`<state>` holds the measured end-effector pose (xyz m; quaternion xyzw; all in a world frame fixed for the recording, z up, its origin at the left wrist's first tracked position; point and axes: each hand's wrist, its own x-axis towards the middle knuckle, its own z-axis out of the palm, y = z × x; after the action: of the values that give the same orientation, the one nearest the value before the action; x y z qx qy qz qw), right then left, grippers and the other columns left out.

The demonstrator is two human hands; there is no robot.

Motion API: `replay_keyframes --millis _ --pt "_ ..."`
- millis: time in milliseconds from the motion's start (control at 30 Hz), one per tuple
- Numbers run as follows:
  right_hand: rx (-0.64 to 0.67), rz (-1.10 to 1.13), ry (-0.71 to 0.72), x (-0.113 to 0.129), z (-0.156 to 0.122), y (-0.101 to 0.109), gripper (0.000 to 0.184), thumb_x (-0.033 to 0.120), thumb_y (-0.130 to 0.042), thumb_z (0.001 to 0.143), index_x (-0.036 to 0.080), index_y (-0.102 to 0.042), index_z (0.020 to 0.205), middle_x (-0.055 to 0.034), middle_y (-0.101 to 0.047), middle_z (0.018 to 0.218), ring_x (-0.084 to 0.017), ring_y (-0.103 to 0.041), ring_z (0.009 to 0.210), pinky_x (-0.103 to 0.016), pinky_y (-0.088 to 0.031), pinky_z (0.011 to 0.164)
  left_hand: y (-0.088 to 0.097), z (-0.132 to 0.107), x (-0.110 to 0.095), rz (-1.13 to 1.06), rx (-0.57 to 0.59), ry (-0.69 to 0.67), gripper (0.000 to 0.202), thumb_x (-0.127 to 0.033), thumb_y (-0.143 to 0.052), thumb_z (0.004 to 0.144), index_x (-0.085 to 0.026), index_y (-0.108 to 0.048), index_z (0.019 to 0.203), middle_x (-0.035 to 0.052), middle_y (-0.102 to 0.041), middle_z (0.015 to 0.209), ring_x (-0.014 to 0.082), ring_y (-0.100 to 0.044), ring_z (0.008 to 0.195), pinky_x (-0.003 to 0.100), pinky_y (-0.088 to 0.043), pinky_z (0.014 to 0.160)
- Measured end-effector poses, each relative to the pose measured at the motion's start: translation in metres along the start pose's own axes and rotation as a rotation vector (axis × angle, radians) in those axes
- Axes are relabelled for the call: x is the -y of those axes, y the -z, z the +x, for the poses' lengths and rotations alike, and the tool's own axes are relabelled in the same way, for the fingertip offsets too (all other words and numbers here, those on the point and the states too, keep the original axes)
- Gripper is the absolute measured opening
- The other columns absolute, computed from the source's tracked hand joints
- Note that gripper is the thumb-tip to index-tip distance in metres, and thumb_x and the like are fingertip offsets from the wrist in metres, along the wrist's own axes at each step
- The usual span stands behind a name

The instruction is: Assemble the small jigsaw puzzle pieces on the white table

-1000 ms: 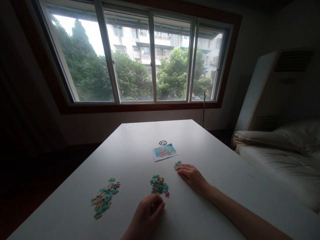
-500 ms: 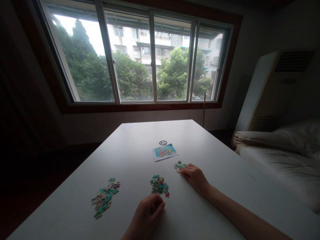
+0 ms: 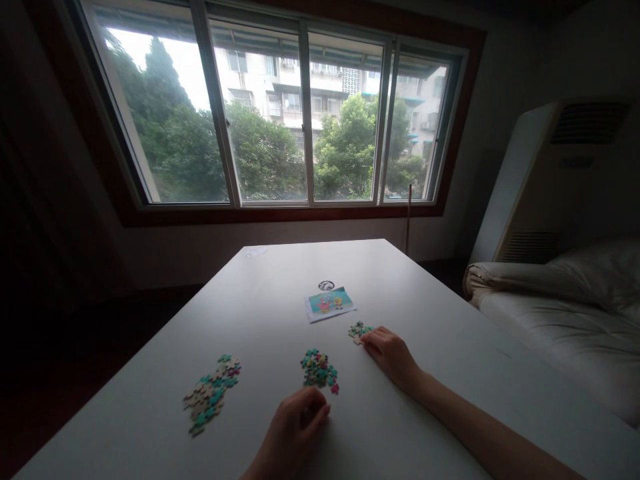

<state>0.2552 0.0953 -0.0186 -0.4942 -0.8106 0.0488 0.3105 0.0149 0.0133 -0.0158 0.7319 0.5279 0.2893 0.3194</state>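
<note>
My right hand reaches to the small right heap of jigsaw pieces. Its fingers are pinched together at the heap's near edge, on a pale jigsaw piece. My left hand rests on the table, loosely curled, just short of the middle heap of jigsaw pieces; whatever its fingers hold, if anything, is hidden. Farther left lies a larger spread of jigsaw pieces, teal ones mixed with pale backs. Beyond the heaps is a picture card with a pink and a yellow cartoon figure.
The white table carries a small round dark-rimmed item behind the card and a clear scrap at its far left corner. To the right stands a pale sofa, with a tall air conditioner behind it. A window faces me.
My right fingertips have shifted very slightly at the right heap. My left hand and the other heaps stay where they were.
</note>
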Motion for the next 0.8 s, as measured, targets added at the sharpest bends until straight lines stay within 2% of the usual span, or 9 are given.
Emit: replay_keyframes --millis 633,800 --pt "-0.025 -0.085 0.007 -0.0030 -0.0011 -0.0046 0.016 0.011 -0.054 0.084 0.020 -0.067 0.082 -0.0031 -0.070 0.084 -0.017 -0.064 0.079 -0.026 -0.048 0.075 0.0000 -0.0016 0.0006 0.009 -0.010 -0.011 0.020 -0.029 -0.047 0.080 -0.015 -0.055 0.068 -0.0009 -0.050 0.063 0.0115 -0.041 0.058 0.021 -0.031 0.056" --pt "-0.035 -0.108 -0.025 -0.0021 -0.0005 -0.0042 0.021 0.005 -0.053 0.081 0.020 -0.067 0.085 -0.0030 -0.071 0.084 -0.017 -0.065 0.080 -0.026 -0.048 0.076 0.0007 -0.0018 -0.0030 -0.009 -0.011 0.002 0.020 -0.029 -0.047 0.078 -0.015 -0.055 0.067 -0.0011 -0.049 0.061 0.0115 -0.040 0.058 0.021 -0.031 0.055"
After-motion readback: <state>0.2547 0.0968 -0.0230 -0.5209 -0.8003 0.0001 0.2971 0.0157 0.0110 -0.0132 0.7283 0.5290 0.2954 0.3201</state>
